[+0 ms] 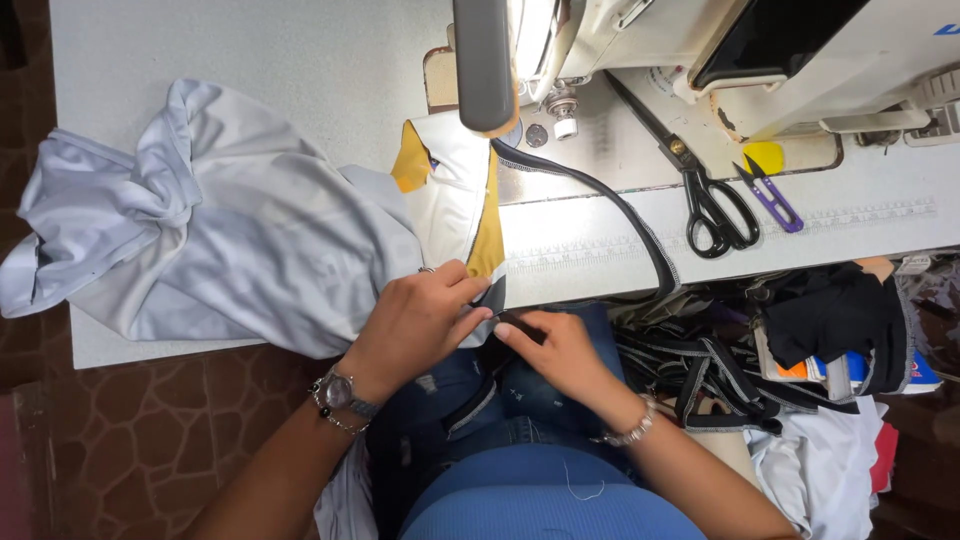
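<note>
L hand (pixel 415 320) & R hand (pixel 555 345) both pinch dark grey ribbed fabric strip (pixel 600 200), fingers closed on it; crumpled white garment (pixel 220 230) alongside.

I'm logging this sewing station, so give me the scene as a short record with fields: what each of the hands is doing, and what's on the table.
Left hand: left hand pinches a dark trim piece against the white garment at the table edge
Right hand: right hand grips the same trim from the other side
Trim run: black piping strip leads from the sewing machine off the table
Tools: black scissors, purple thread snips
Surface: white table
</note>
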